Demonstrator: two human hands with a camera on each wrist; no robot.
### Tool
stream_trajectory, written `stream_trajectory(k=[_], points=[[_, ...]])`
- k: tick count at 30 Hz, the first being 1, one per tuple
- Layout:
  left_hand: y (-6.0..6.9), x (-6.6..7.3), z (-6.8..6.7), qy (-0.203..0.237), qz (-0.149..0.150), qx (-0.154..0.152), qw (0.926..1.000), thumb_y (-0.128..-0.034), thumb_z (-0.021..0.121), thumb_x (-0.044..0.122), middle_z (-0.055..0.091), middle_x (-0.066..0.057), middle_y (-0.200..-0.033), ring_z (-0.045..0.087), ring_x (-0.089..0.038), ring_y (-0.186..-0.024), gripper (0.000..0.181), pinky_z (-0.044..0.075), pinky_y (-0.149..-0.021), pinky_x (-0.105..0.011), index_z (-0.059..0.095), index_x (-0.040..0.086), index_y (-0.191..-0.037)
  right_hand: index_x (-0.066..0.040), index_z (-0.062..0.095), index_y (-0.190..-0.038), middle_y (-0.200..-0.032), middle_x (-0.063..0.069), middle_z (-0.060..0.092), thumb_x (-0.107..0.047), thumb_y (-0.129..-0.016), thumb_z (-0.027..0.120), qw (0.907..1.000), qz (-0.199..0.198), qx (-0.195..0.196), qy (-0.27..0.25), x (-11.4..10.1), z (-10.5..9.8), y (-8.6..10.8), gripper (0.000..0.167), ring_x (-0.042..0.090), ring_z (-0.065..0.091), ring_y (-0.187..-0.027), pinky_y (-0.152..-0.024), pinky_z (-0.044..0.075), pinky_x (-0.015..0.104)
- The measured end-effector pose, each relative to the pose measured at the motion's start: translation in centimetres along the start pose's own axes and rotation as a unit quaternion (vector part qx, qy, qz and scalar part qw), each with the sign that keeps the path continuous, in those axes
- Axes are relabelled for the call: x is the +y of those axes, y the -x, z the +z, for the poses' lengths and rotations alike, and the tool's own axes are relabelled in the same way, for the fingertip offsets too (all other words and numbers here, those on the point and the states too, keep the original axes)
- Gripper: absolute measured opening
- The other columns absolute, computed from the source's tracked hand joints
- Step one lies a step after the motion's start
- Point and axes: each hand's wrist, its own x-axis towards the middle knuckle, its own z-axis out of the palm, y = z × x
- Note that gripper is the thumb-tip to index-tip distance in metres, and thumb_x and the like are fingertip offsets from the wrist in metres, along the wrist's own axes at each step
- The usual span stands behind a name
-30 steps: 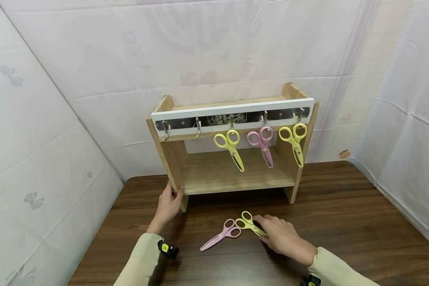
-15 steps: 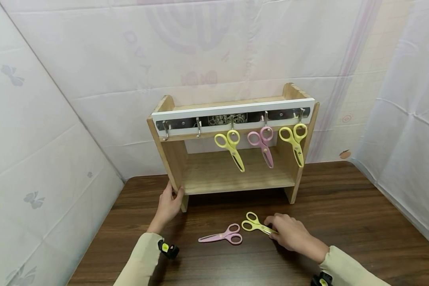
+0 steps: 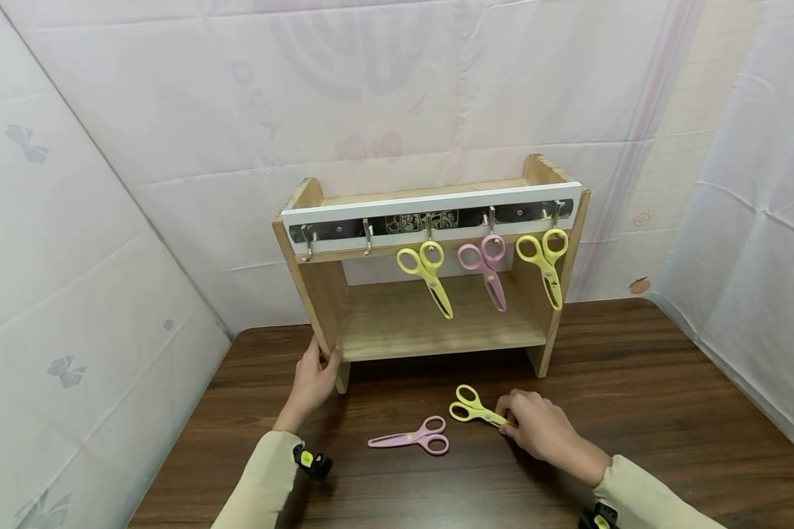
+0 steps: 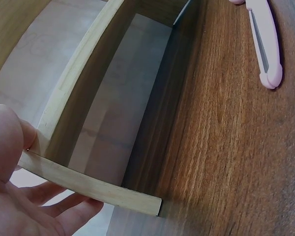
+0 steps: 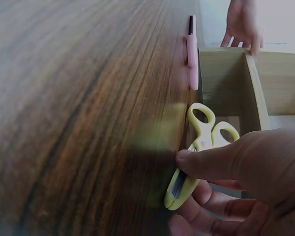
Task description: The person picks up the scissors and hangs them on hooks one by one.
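The right hand (image 3: 539, 427) is pinching yellow scissors (image 5: 203, 141) by the blade end, handles jutting beyond its grip; the left hand (image 3: 312, 383) is gripping a wooden shelf (image 3: 397, 334).

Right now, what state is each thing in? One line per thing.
Wooden rack, upright
Two leftmost hooks, bare
Other three hooks, occupied
Middle-hook yellow scissors, hanging closed
Hanging pink scissors, closed
Rightmost yellow scissors, hanging closed
Loose pink scissors, lying closed
Held yellow scissors, pinched by blades
Left hand, gripping rack
Right hand, pinching held scissors
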Motion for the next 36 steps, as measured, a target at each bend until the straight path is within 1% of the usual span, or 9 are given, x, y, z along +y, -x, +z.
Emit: stream_trajectory(k=[15,20,26,30,36], points=[[0.1,0.0,0.0,0.004,0.002,-0.002,1.0000,-0.1084,0.050,0.015,0.054,-0.033,-0.138,0.061,-0.046,-0.120,0.052,0.059,-0.086,-0.055,0.034,0.003,-0.156,-0.026,0.063,-0.077,-0.070,-0.015,0.047,-0.011,-0.080,0.088,0.9999,-0.004,0.009,0.004,0.1,0.1,0.1,0.029,0.004,0.044,-0.058,-0.046,0.037,0.027],[0.0,0.0,0.0,0.006,0.001,-0.002,1.0000,-0.1085,0.050,0.015,0.053,-0.033,-0.139,0.060,-0.047,-0.122,0.051,0.059,-0.087,-0.055,0.035,0.003,-0.156,-0.025,0.063,-0.078,-0.071,-0.015,0.048,-0.011,-0.080,0.088,0.9997,-0.019,0.010,0.013,0.0,-0.3,0.0,0.028,0.003,0.045,-0.058,-0.045,0.038,0.026],[0.0,0.0,0.0,0.009,-0.002,-0.004,1.0000,-0.1089,0.050,0.016,0.052,-0.032,-0.141,0.059,-0.047,-0.124,0.050,0.058,-0.088,-0.056,0.035,0.003,-0.155,-0.025,0.064,-0.079,-0.073,-0.015,0.050,-0.011,-0.081,0.088,0.9975,-0.057,0.027,0.030,-0.4,-1.9,-0.4,0.028,0.002,0.047,-0.058,-0.045,0.039,0.025],[0.0,0.0,0.0,0.009,-0.002,-0.004,0.9999,-0.1088,0.050,0.017,0.052,-0.032,-0.141,0.059,-0.047,-0.123,0.050,0.058,-0.087,-0.057,0.036,0.003,-0.155,-0.025,0.064,-0.080,-0.074,-0.014,0.049,-0.011,-0.081,0.088,0.9960,-0.070,0.041,0.038,-1.1,-3.4,-1.0,0.027,0.002,0.046,-0.058,-0.045,0.039,0.025],[0.0,0.0,0.0,0.003,-0.002,-0.001,1.0000,-0.1087,0.050,0.017,0.055,-0.032,-0.138,0.061,-0.046,-0.121,0.049,0.060,-0.084,-0.055,0.038,0.003,-0.154,-0.023,0.068,-0.085,-0.078,-0.012,0.053,-0.012,-0.081,0.089,0.9900,-0.104,0.080,0.053,-2.6,-5.7,-1.7,0.024,0.005,0.051,-0.063,-0.047,0.040,0.024]])
